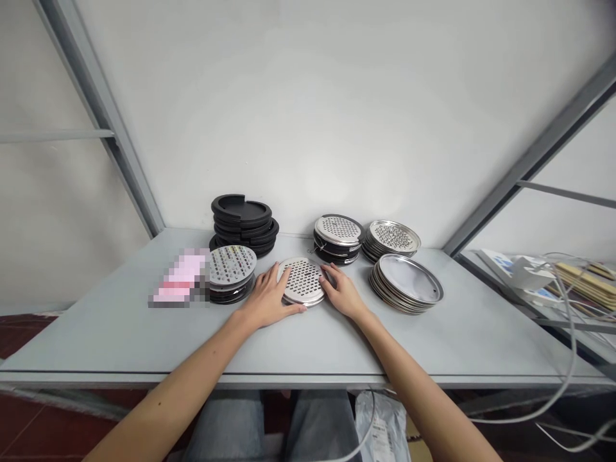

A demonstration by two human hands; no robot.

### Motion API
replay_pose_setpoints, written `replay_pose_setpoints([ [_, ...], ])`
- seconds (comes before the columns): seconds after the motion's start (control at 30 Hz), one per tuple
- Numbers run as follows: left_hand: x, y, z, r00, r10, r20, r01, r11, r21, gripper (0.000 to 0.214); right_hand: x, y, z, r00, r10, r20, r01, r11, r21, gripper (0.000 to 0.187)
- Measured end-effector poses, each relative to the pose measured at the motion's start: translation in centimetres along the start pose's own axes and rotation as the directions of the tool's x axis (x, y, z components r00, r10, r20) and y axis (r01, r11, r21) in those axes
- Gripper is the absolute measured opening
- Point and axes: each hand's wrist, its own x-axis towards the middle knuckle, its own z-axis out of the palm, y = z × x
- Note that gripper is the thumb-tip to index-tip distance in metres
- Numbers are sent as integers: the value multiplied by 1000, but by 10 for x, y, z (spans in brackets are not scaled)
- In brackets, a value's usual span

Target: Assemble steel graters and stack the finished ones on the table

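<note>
A round metal grater plate (304,281) with many slots lies flat near the middle of the table, apparently on a second metal rim. My left hand (269,296) grips its left side, fingers spread over the rim and thumb along the near edge. On the right side, my right hand (341,290) holds the rim with bent fingers. Left of my left hand stands a stack of grater discs (231,266). Behind the plate is a pile of black rings and metal plates (339,230). The undersides of my fingers are hidden.
Black round holders (243,215) are stacked at the back left. At the right stand a stack of coarse graters (394,237) and a stack of smooth metal lids (411,279). A blurred pink item (180,276) lies left. White cables (572,346) hang at the right.
</note>
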Motion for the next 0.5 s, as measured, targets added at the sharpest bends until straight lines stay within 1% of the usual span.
replay_pose_setpoints([
  [0.27,1,2,0,1000,0,-7,0,1000,0,97,1,2,2,1000,-16,14,16,1000,-6,48],
  [0.5,1,1,1,1000,-21,-11,20,999,-41,97,1,4,4,999,-35,-18,35,999,2,48],
])
